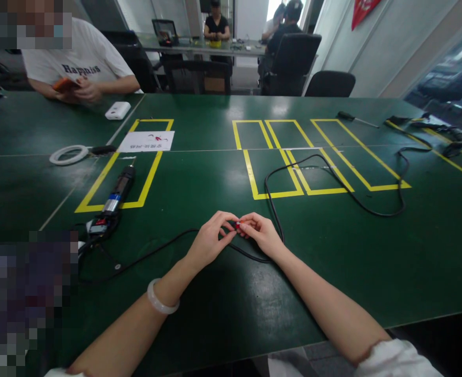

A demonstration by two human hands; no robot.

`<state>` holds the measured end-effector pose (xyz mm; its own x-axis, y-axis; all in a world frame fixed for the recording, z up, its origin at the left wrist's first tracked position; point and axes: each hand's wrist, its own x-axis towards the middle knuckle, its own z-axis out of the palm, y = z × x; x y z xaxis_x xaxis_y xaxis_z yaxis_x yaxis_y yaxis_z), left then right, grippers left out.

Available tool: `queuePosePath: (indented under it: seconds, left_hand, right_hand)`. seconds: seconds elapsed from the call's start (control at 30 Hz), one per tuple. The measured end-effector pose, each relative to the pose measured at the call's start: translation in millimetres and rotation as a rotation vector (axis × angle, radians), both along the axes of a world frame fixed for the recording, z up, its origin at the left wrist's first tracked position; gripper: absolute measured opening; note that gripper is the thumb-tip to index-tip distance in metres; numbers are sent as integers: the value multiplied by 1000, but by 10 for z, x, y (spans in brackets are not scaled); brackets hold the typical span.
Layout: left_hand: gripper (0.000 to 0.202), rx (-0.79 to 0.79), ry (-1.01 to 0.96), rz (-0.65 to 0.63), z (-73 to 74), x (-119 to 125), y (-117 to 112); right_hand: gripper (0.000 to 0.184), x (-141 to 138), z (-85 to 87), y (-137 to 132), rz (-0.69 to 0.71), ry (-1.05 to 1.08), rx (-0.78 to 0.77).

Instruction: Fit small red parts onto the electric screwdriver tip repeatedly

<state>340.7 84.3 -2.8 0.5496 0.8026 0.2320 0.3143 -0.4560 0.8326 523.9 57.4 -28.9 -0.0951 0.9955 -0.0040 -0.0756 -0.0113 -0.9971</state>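
Bench (pixel 199 183): smooth, glossy top. Bracelet (pixel 154 301), near left: smooth, polished. Cable (pixel 266 188): rubber-like, smooth. Sheet (pixel 144 141), far left: matt paper. Screwdriver (pixel 355 120), far right: metal shaft. Power tool (pixel 113 201), left: plastic, shiny metallic band.

One paper (pixel 146 141) lies with one coil (pixel 83 152) left of it, one box (pixel 118 111) beyond it, one tool (pixel 116 195) and two hands (pixel 210 238) nearer, and one screwdriver (pixel 345 116) right of it.

Dim light, glare on tabletop (pixel 199 180)
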Motion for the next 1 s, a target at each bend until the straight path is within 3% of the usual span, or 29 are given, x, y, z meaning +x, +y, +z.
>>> queuePosePath:
  seconds: [0.17,0.47,0.6,0.7,0.77,0.87,1.0]
  left_hand:
    - [16,63,40,-7,19,3,-10]
    - [22,-167,-29,102,26,6,3]
    - [25,-145,26,65,50,5,7]
    - [33,-52,114,57,132,-128,124]
    - [38,100,238,173,203,-341,272]
    - [48,324,541,508,253,-836,526]
    - [71,255,735,855,131,-1540,734]
  right_hand:
    - [36,2,-25,3,75,18,-52]
    - [26,-21,7,-66,36,-42,75]
    - [18,-7,14,-75,45,-134,114]
    - [19,2,11,-69,34,-137,84]
    - [20,4,8,-65,23,-121,66]
    - [20,3,2,-62,24,-100,54]
    - [21,2,-11,-63,35,-101,46]
